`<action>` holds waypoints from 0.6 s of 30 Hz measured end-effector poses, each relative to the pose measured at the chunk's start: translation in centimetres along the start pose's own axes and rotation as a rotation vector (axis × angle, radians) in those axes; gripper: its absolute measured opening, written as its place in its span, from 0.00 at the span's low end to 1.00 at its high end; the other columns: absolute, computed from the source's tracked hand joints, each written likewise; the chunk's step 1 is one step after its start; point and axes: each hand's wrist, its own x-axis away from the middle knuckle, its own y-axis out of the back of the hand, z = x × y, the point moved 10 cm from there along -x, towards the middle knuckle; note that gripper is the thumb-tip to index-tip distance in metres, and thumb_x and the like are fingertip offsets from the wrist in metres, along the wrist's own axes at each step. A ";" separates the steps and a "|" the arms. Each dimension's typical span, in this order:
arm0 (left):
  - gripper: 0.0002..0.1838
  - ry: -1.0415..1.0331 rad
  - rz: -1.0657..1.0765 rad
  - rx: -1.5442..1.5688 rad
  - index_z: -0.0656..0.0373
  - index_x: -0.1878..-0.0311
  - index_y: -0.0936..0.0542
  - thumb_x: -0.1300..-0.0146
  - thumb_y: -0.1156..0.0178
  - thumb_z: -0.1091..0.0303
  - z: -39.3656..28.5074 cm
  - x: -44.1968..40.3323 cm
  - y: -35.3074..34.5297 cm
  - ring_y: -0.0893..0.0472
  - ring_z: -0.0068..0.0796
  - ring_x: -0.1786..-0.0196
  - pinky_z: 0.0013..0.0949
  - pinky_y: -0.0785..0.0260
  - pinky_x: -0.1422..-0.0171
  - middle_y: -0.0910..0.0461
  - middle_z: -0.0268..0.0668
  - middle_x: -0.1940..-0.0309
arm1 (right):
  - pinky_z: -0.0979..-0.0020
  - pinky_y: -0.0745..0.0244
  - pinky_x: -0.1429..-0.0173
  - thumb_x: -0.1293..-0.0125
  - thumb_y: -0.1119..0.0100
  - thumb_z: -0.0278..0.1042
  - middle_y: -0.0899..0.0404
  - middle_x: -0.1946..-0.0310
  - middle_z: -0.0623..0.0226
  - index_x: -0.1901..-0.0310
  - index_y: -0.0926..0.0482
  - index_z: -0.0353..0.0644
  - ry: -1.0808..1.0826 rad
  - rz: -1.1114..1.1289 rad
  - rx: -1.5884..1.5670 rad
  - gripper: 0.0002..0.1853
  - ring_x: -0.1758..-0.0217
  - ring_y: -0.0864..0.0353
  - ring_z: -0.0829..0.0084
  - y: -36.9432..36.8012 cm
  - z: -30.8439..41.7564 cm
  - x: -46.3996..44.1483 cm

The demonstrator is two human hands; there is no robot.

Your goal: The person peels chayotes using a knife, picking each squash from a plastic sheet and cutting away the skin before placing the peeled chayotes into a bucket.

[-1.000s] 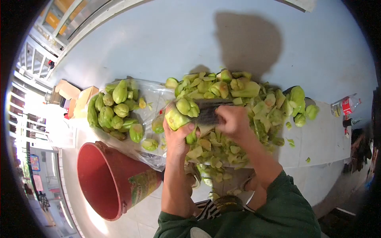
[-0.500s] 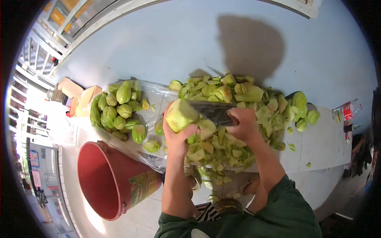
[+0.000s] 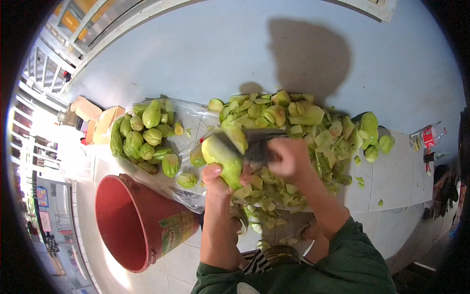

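Note:
My left hand point(image 3: 217, 179) is wrapped round a large pale green chayote point(image 3: 220, 156), partly peeled, over the left side of the heap. My right hand point(image 3: 290, 158) grips a dark wide-bladed knife point(image 3: 259, 146), blurred by motion; its handle is hidden in my fist. The blade reaches left to the chayote, where a cut piece point(image 3: 237, 140) stands at its upper right side. Under and around both hands lies a heap of green peels and cut pieces point(image 3: 325, 142).
Whole chayotes point(image 3: 142, 134) lie on a plastic sheet point(image 3: 193, 113) at the left. A red bucket point(image 3: 122, 223) lies tilted at the lower left. Cardboard boxes point(image 3: 106, 122) are behind it. More chayotes point(image 3: 368, 128) and a plastic bottle point(image 3: 429, 136) are at the right.
My left hand has turned and lowered the chayote, so its longer side shows. The knife has moved left and right between frames and is now blurred near the chayote, a cut piece coming away.

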 end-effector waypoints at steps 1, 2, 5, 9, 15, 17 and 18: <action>0.43 0.005 0.025 -0.079 0.69 0.40 0.31 0.55 0.34 0.48 -0.5 -0.3 -1.5 0.25 0.35 0.84 0.33 0.29 0.81 0.22 0.52 0.65 | 0.57 0.30 0.73 0.51 0.31 0.36 0.27 0.82 0.61 0.76 0.26 0.42 0.001 -0.004 0.002 0.12 0.78 0.23 0.55 -0.3 -1.3 0.2; 0.43 0.010 0.034 -0.087 0.69 0.40 0.31 0.55 0.34 0.48 -0.7 -0.4 -2.3 0.25 0.35 0.84 0.33 0.29 0.81 0.22 0.52 0.65 | 0.57 0.29 0.73 0.51 0.31 0.37 0.27 0.83 0.60 0.75 0.26 0.42 -0.175 -0.015 0.065 0.13 0.78 0.23 0.53 -0.6 -4.6 0.6; 0.46 -0.033 0.020 -0.146 0.59 0.38 0.33 0.54 0.36 0.36 -1.3 -0.6 -2.2 0.29 0.26 0.88 0.25 0.33 0.86 0.25 0.48 0.70 | 0.56 0.28 0.72 0.50 0.30 0.39 0.27 0.83 0.59 0.74 0.26 0.41 -0.355 -0.019 0.121 0.14 0.77 0.22 0.52 0.0 -7.7 1.3; 0.46 -0.058 -0.004 0.132 0.66 0.39 0.32 0.54 0.36 0.41 -1.3 -0.7 -0.9 0.28 0.31 0.88 0.32 0.33 0.85 0.22 0.52 0.65 | 0.57 0.27 0.71 0.53 0.30 0.37 0.25 0.82 0.60 0.73 0.25 0.42 -0.261 -0.036 0.027 0.13 0.77 0.22 0.53 0.5 -5.1 1.1; 0.38 -0.189 -0.336 -0.095 0.65 0.42 0.27 0.46 0.38 0.40 -1.9 0.5 2.5 0.19 0.39 0.53 0.40 0.23 0.47 0.21 0.45 0.52 | 0.65 0.40 0.78 0.59 0.33 0.21 0.36 0.85 0.67 0.78 0.30 0.43 0.257 -0.098 -0.102 0.12 0.84 0.33 0.62 2.1 5.7 -0.2; 0.39 -0.140 -0.224 0.022 0.64 0.40 0.29 0.44 0.40 0.40 -1.3 0.4 0.8 0.21 0.40 0.49 0.41 0.25 0.42 0.23 0.47 0.48 | 0.66 0.40 0.80 0.60 0.33 0.19 0.36 0.85 0.67 0.80 0.32 0.42 0.322 -0.161 -0.089 0.14 0.84 0.33 0.63 2.2 7.1 0.1; 0.39 -0.097 -0.111 0.141 0.63 0.38 0.31 0.42 0.42 0.40 -0.9 0.2 -1.0 0.22 0.40 0.45 0.41 0.27 0.37 0.25 0.49 0.44 | 0.66 0.40 0.80 0.60 0.33 0.19 0.36 0.85 0.67 0.80 0.32 0.42 0.319 -0.163 -0.086 0.14 0.84 0.33 0.63 2.4 7.1 0.2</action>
